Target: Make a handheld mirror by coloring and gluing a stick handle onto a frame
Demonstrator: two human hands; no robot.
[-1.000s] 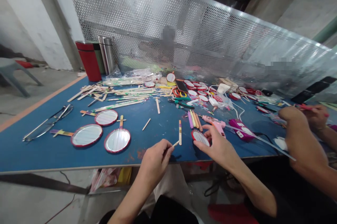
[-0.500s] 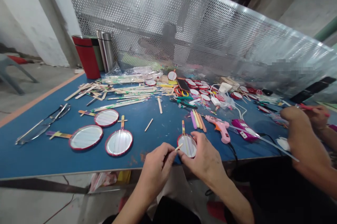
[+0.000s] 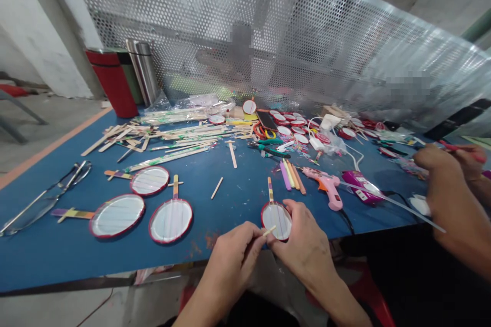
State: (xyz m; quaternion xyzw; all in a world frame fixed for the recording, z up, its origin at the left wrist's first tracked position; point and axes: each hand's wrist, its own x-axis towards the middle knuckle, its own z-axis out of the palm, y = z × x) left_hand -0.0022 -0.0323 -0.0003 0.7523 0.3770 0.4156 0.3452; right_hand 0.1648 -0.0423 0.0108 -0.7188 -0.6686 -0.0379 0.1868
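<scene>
My left hand (image 3: 235, 258) pinches a short wooden stick (image 3: 270, 230) between thumb and fingertips, over the lower edge of a round, red-rimmed white disc (image 3: 276, 218). That disc has a coloured craft-stick handle (image 3: 270, 189) pointing away from me. Thumb and fingers of my right hand (image 3: 307, 240) grip the disc's right and lower rim at the table edge. To the left lie three similar discs with handles, among them the nearest one (image 3: 171, 220), each handle crossed by a short stick. A loose short stick (image 3: 217, 188) lies between them and my hands.
Right of the disc are coloured sticks (image 3: 292, 175), a pink glue gun (image 3: 324, 183) and a purple box (image 3: 360, 188). Eyeglasses (image 3: 42, 199) lie far left. Piled sticks, pliers (image 3: 268, 148) and discs fill the back, before a perforated metal panel (image 3: 199, 25). A co-worker's arm (image 3: 452, 199) reaches in at right.
The camera view has shifted a little, so the table things sit slightly differently. Both hands keep their holds on the stick and the disc, with the stick near the disc's lower edge.
</scene>
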